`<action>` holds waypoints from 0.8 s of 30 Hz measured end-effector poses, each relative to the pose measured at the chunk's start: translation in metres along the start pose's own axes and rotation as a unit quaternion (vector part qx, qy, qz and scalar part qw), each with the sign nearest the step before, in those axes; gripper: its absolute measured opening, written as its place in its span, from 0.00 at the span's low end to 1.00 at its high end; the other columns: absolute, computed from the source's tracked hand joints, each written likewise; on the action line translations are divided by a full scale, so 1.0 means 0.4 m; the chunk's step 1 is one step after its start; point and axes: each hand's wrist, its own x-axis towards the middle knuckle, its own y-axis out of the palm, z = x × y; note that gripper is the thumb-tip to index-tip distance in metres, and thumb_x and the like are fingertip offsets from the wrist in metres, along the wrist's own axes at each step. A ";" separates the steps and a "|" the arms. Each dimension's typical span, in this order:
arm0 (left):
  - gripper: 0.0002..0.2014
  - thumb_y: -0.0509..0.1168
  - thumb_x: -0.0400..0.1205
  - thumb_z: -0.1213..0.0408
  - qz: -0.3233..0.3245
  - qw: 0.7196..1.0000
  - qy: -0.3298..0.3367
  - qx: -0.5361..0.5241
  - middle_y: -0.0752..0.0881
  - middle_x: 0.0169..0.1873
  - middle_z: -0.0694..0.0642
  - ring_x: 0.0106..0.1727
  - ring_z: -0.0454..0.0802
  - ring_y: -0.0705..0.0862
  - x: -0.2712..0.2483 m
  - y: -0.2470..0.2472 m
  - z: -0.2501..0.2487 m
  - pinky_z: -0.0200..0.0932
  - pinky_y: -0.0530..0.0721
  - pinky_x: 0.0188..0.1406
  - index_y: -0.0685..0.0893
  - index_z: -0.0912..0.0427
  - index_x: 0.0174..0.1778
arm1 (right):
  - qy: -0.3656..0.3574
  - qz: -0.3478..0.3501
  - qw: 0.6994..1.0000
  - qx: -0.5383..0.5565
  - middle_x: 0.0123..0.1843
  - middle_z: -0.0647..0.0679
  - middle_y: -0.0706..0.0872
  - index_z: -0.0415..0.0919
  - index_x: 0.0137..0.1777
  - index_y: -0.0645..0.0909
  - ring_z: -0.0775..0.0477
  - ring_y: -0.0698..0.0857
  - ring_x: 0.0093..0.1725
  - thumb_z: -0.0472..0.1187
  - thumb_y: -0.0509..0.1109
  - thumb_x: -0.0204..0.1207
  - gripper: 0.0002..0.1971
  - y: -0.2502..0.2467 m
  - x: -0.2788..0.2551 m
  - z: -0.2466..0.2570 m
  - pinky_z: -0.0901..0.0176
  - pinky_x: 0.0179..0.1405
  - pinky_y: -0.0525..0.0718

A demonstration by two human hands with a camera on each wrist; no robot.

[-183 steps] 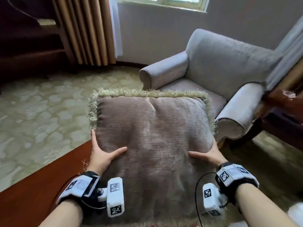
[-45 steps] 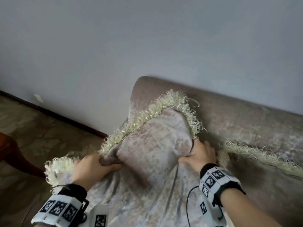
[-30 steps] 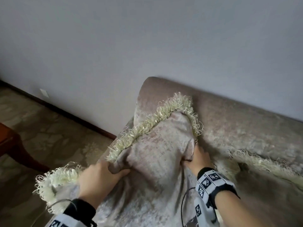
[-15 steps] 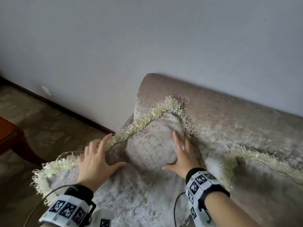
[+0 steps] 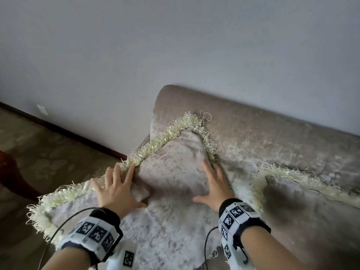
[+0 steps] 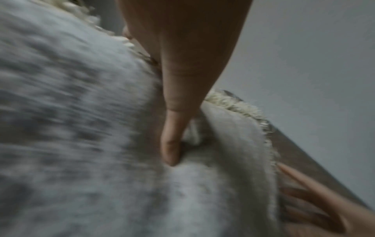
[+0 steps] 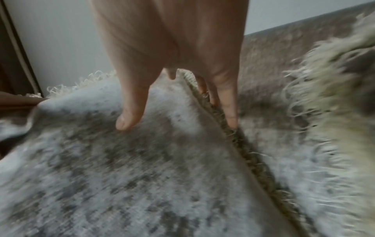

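Observation:
A taupe velvet cushion (image 5: 171, 172) with a cream fringe stands on one corner against the sofa back (image 5: 263, 133). My left hand (image 5: 116, 190) lies flat on its left side with fingers spread over the fringe. My right hand (image 5: 214, 184) lies flat along its right edge, fingers straight. In the left wrist view my left hand (image 6: 182, 96) has its thumb pressed into a fold of the cushion (image 6: 81, 128). In the right wrist view my right hand (image 7: 176, 96) straddles the fringed seam of the cushion (image 7: 142, 176). Neither hand grips the fabric.
A second fringed cushion (image 5: 302, 201) lies on the sofa to the right. A grey wall (image 5: 175, 45) rises behind, with a dark skirting board (image 5: 68, 131) and patterned carpet (image 5: 48, 152) at left. A dark wooden table leg (image 5: 11, 172) stands at far left.
Both hands let go of the bunched cushion fabric and now lie flat on it with straight fingers. The cushion's top corner has settled against the sofa back.

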 end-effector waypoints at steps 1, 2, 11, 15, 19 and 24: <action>0.63 0.63 0.60 0.24 -0.010 1.000 0.008 -0.009 0.38 0.83 0.58 0.83 0.59 0.40 -0.007 -0.012 -0.021 0.75 0.44 0.76 0.31 0.45 0.80 | 0.008 -0.007 1.000 0.007 0.85 0.48 0.37 0.65 0.81 0.36 0.43 0.47 0.84 0.52 0.80 0.64 0.58 -0.019 -0.016 -0.022 0.42 0.76 0.65; 0.61 0.64 0.62 0.25 -0.022 0.999 0.021 -0.020 0.37 0.82 0.58 0.83 0.59 0.38 -0.019 -0.024 -0.048 0.75 0.42 0.76 0.33 0.47 0.80 | 0.019 -0.012 1.000 0.009 0.85 0.48 0.38 0.64 0.81 0.38 0.43 0.47 0.84 0.51 0.80 0.65 0.57 -0.041 -0.033 -0.050 0.44 0.75 0.66; 0.42 0.62 0.77 0.43 -0.060 0.970 0.223 -0.073 0.43 0.83 0.52 0.84 0.50 0.39 -0.159 -0.106 -0.504 0.67 0.34 0.76 0.45 0.46 0.82 | 0.178 -0.063 0.982 -0.010 0.85 0.46 0.40 0.62 0.81 0.46 0.40 0.51 0.84 0.48 0.80 0.65 0.53 -0.306 -0.289 -0.439 0.37 0.77 0.64; 0.43 0.62 0.77 0.41 -0.040 0.959 0.276 -0.045 0.45 0.83 0.50 0.84 0.49 0.39 -0.222 -0.100 -0.716 0.63 0.37 0.79 0.45 0.47 0.82 | 0.231 -0.077 0.970 -0.003 0.85 0.45 0.39 0.60 0.82 0.47 0.39 0.49 0.84 0.47 0.81 0.64 0.54 -0.396 -0.388 -0.632 0.37 0.79 0.60; 0.46 0.64 0.75 0.39 -0.024 0.952 0.302 -0.038 0.45 0.83 0.50 0.84 0.51 0.39 -0.270 -0.082 -0.906 0.62 0.39 0.79 0.44 0.49 0.82 | 0.256 -0.069 0.964 -0.025 0.85 0.43 0.38 0.62 0.82 0.44 0.36 0.44 0.84 0.50 0.80 0.65 0.54 -0.472 -0.434 -0.798 0.38 0.80 0.57; 0.55 0.70 0.69 0.38 -0.030 0.945 0.325 -0.023 0.45 0.83 0.51 0.84 0.51 0.40 -0.284 -0.068 -1.054 0.65 0.41 0.80 0.41 0.47 0.82 | 0.262 -0.049 0.962 -0.066 0.84 0.42 0.34 0.61 0.82 0.37 0.34 0.39 0.83 0.53 0.80 0.63 0.58 -0.506 -0.452 -0.915 0.32 0.76 0.62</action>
